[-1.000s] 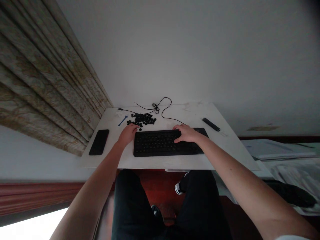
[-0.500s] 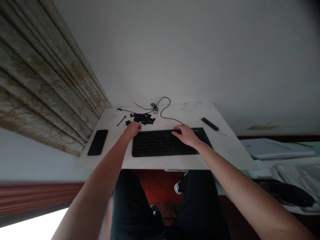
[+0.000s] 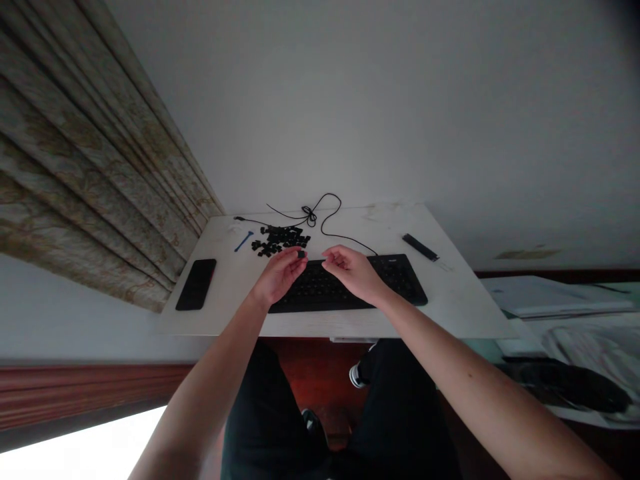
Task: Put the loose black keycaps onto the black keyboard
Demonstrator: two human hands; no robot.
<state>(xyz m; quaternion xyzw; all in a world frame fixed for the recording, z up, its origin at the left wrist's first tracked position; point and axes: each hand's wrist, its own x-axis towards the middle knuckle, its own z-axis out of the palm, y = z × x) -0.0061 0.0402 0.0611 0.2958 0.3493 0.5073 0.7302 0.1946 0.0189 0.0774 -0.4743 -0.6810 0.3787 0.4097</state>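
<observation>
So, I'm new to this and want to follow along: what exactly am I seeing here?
There is no machine: these are a person's bare hands, seen from a camera worn on the head, looking forward and down. On the white table lie a black keyboard, a pile of small black pieces that look like keycaps, a cable, a blue tool, a phone-like slab and a dark strip. The left hand holds one small black piece. I can't tell whether the right hand holds anything.
</observation>
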